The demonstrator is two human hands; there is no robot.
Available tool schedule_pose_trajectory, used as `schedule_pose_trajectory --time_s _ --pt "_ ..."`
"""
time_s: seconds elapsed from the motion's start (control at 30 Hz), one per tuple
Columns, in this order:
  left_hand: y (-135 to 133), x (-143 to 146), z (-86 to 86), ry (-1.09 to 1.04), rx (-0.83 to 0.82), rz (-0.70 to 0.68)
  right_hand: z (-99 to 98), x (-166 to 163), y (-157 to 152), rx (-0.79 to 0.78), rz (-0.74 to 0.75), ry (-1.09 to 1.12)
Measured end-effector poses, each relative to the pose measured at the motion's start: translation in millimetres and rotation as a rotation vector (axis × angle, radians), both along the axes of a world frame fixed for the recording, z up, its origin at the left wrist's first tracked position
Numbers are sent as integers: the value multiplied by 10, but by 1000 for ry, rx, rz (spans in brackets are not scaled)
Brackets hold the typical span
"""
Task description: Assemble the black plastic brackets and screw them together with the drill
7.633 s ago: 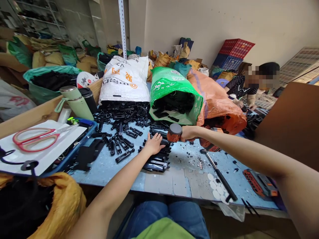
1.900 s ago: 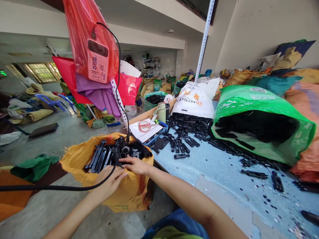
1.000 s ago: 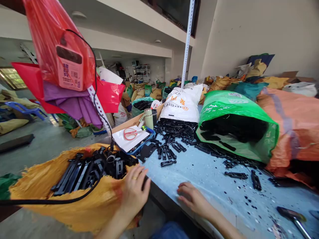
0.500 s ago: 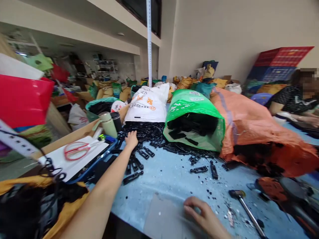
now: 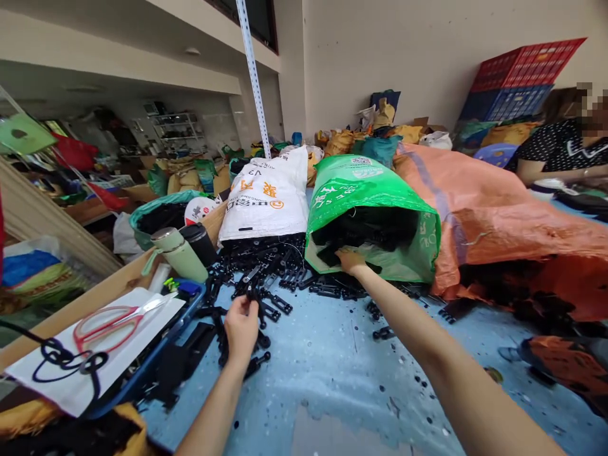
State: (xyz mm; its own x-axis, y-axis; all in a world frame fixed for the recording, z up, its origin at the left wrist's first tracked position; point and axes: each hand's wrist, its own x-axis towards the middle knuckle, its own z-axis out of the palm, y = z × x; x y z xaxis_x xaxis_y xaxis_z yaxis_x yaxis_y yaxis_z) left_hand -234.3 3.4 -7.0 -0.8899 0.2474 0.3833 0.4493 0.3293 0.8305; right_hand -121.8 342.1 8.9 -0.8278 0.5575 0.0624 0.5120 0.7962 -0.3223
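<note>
My left hand (image 5: 241, 328) is closed in a pinch on a small black plastic part (image 5: 250, 292), lifted just above the loose black parts (image 5: 266, 278) scattered on the blue table (image 5: 323, 373). My right hand (image 5: 350, 260) reaches into the mouth of the green bag (image 5: 375, 202), which lies on its side full of black parts. Its fingers are inside the opening and mostly hidden. A white sack (image 5: 266, 196) spills more black parts beside the green bag.
An orange sack (image 5: 479, 215) lies to the right. A green flask (image 5: 178, 253) and a black cup (image 5: 199, 242) stand at the left by a blue tray (image 5: 156, 361) holding paper and red scissors (image 5: 111, 320). Another person (image 5: 565, 152) sits at far right.
My left hand has pulled back from the pile by the white sack and now pinches a black part. My right hand left the table's near edge and reached into the green bag.
</note>
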Motion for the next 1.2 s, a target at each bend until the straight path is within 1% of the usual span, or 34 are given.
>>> schedule_pose_trajectory --time_s 0.03,0.07,0.1,0.17,0.23,0.3,0.37,0.43,0.5,0.53,0.57,0.6,0.67,0.73,0.77,0.8,0.83,0.87,0.9,0.97,1.0,1.03,1.07,1.1,1.13,1.2 --pt "-16 155 5 -74 22 -64 13 -65 15 -16 15 -6" --pt "-33 310 7 -96 8 -130 35 -98 29 -31 30 -7" --pt "-50 460 3 -60 -38 -192 65 -99 43 -46 44 -3" --pt "-85 746 -29 135 -213 -317 146 -23 57 -74 73 14" --pt "-117 1008 -101 366 -441 -401 239 144 27 -112 100 32" --pt "-154 1252 -195 520 -640 -432 323 396 -79 -166 124 42" --pt "-214 1485 -280 597 -771 -448 381 731 -281 -227 139 42" --pt "-309 1697 -334 634 -835 -492 409 1133 -584 -333 175 64" --pt "-440 1868 -358 650 -857 -542 407 1562 -972 -442 241 80" --pt "-513 1932 -366 654 -857 -566 394 1770 -1184 -471 282 71" --pt "-588 1979 -373 656 -851 -588 371 1964 -1397 -464 324 44" --pt "-661 2009 -382 657 -836 -613 336 2137 -1604 -424 361 1" --pt "-790 2022 -396 651 -782 -680 230 2401 -1967 -296 398 -72" --pt "-868 1992 -385 618 -691 -754 92 2542 -2231 -187 376 -86" --pt "-878 1974 -360 578 -631 -786 23 2569 -2323 -166 342 -62" --pt "-867 1960 -320 511 -561 -810 -39 2571 -2395 -183 292 -13" --pt "-835 1956 -264 417 -486 -827 -92 2553 -2451 -244 231 56" --pt "-785 1966 -195 298 -408 -841 -131 2522 -2498 -350 161 140" --pt "-722 1990 -117 164 -333 -857 -157 2484 -2542 -495 83 230" --pt "-584 2075 43 -101 -206 -882 -171 2410 -2627 -836 -63 402" --pt "-523 2126 116 -199 -158 -882 -162 2386 -2667 -982 -115 476" --pt "-474 2175 182 -257 -124 -873 -143 2375 -2698 -1086 -146 535" --pt "-440 2217 238 -276 -102 -857 -117 2380 -2718 -1143 -152 576" --pt "-421 2250 284 -265 -92 -840 -84 2401 -2723 -1151 -133 600" --pt "-417 2273 321 -233 -95 -828 -46 2434 -2713 -1120 -92 603" --pt "-431 2301 365 -152 -116 -823 34 2516 -2661 -983 25 551"
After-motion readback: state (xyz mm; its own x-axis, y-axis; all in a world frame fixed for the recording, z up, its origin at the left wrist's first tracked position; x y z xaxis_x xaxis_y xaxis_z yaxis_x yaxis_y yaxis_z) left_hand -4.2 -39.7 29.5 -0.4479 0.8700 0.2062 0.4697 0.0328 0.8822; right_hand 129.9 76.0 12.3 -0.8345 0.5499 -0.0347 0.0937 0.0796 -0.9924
